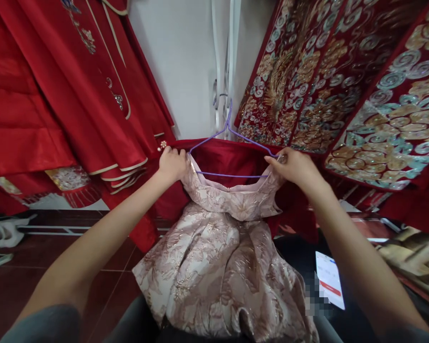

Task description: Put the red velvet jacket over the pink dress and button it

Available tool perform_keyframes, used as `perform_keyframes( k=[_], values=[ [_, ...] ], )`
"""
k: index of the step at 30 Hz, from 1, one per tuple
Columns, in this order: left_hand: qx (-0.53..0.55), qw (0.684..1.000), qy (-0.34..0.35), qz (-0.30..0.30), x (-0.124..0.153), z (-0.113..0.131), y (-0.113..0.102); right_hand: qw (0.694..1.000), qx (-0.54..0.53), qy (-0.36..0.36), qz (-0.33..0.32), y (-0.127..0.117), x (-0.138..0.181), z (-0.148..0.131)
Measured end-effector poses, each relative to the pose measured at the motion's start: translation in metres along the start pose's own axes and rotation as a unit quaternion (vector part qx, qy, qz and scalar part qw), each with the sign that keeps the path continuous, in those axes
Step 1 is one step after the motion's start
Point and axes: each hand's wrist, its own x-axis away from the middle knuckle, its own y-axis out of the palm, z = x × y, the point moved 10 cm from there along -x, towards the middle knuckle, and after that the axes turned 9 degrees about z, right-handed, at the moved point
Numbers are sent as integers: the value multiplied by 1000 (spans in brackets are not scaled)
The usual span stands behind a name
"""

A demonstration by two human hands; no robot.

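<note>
A pale pink brocade dress (221, 267) with a shiny floral pattern spreads over my lap, its neckline toward the wall. Inside the neckline sits a purple wire hanger (232, 176), with its hook pointing up and away from me. My left hand (173, 164) grips the dress at its left shoulder, by the hanger's left corner. At the right shoulder, my right hand (293, 166) pinches the fabric over the hanger's other corner, thumb on top. A red cloth (229, 164) lies behind the neckline.
Red garments with pale piping (103, 95) hang at left, and red embroidered garments (307, 90) hang at right. A lit phone (331, 281) rests beside my right leg. White shoes (9, 233) are on a rack (57, 232) at lower left.
</note>
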Motion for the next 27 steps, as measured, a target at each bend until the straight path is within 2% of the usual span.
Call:
perform_keyframes(
  k=[2,5,9,12,16,19,22,24,27],
  values=[
    [32,999,-42,-10,-1,-16,2,999,-9,10,-40,-5,-8,6],
    [83,994,-76,-11,-1,-33,3,996,-73,-6,-47,-12,-12,10],
    [155,987,-35,12,5,-33,0,989,-142,-34,-18,-19,-4,13],
    [214,975,7,51,10,-32,-3,987,-148,-50,20,-30,3,10],
    [269,958,9,100,16,-41,-4,987,-137,-55,70,-41,7,7],
    [225,964,-28,137,23,-51,-6,987,-113,-46,109,-42,8,15],
    [146,976,-78,141,35,-62,-2,989,-74,-9,129,-38,13,33],
    [109,981,-108,123,47,-69,6,990,-61,25,125,-33,21,48],
    [79,987,-129,58,68,-71,26,991,-62,56,106,-22,41,64]
  ],
)
